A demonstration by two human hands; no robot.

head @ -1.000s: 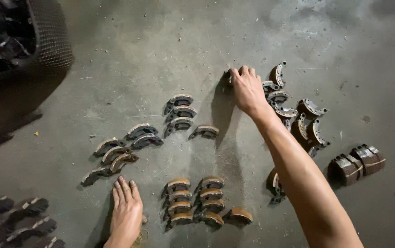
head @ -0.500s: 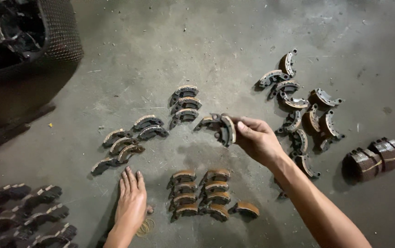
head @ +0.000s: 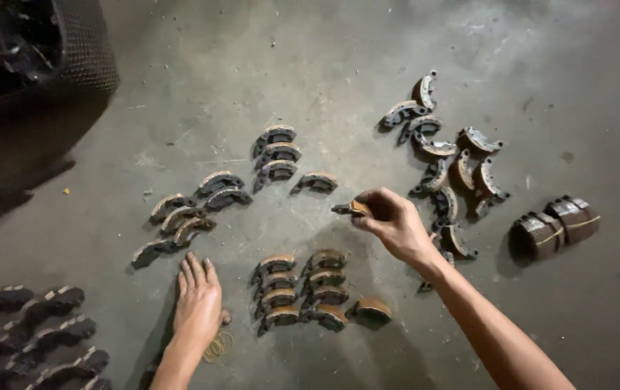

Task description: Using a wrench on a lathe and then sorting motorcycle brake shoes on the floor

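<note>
My right hand (head: 391,222) holds one curved brake shoe (head: 351,209) by its end, just above the concrete floor, between a lone shoe (head: 316,181) and two short rows of brown-lined shoes (head: 303,285). My left hand (head: 198,302) lies flat on the floor, fingers together, beside those rows and just below a spread of grey shoes (head: 180,217). A stack of three shoes (head: 275,153) lies further up.
A loose pile of shoes (head: 448,166) lies at the right, with two banded bundles (head: 554,225) beyond it. Dark shoes in rows (head: 25,325) fill the lower left. A black mesh basket (head: 36,50) stands at top left. Rubber bands (head: 217,347) lie by my left wrist.
My right hand reached to the loose pile at the right, picked up one shoe and carried it back toward the middle, now lower and nearer the sorted rows. My left hand stayed on the floor.
</note>
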